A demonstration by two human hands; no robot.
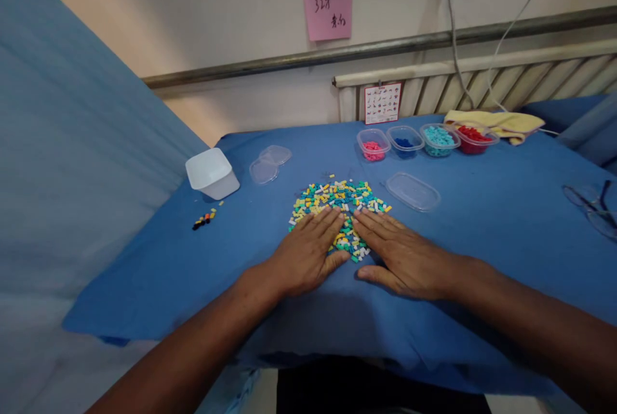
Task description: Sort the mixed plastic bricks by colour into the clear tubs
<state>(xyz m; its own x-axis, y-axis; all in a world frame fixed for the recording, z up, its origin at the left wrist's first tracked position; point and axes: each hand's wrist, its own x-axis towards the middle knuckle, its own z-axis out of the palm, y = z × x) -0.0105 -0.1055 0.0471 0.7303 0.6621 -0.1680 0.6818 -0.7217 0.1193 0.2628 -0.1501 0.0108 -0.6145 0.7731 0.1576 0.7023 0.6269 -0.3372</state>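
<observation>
A spread of small plastic pieces (340, 193) in yellow, green, blue-green, orange and white lies on the blue cloth (231, 285). My left hand (308, 250) rests palm down on the near left part of the spread, its fingers stretched out. On the near right part, my right hand (402, 256) lies just as flat, thumb held out to the side. The two sets of fingertips almost meet, with pieces showing between them. Neither hand grips anything. Pieces under the palms are hidden.
Along the back stand clear tubs of pink pieces (373, 150), dark blue pieces (405, 143), turquoise pieces (438, 137) and red pieces (474, 135). A clear lid (413, 192), a white container (212, 173), a yellow cloth (501, 123) and glasses (595, 208) lie around.
</observation>
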